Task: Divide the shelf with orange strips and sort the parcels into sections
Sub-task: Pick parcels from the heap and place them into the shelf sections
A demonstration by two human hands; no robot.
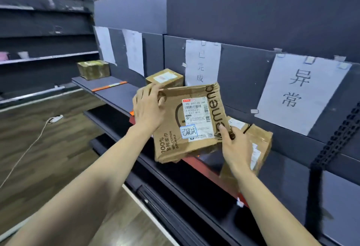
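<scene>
I have both hands on a flat brown cardboard parcel (187,121), held tilted above the front edge of the dark shelf (115,91), between the two nearer paper signs on the back panel. Its printed face is turned up toward me; the long axis runs from low on my left to high on my right, and the large brand lettering reads sideways along its right edge. My left hand (149,107) grips the upper left corner, thumb over the top edge and fingers curled onto the face. My right hand (234,144) pinches the lower right corner, thumb pressed on the face beside the white shipping label (196,117), the other fingers hidden behind. A small blue-bordered handwritten sticker (188,131) sits just below that label. I count four parcels in all: the one I hold, a small box (164,79) on the shelf right behind it, a taped box (93,69) well apart at the far left end, and a brown parcel (257,142) lying on the shelf just right of my right hand. One orange strip (109,86) lies across the shelf between the far box and the small box; a bit of orange shows under my left hand, but I cannot tell what it is. Four white paper signs hang on the back panel, the nearest one (300,93) at my right.
</scene>
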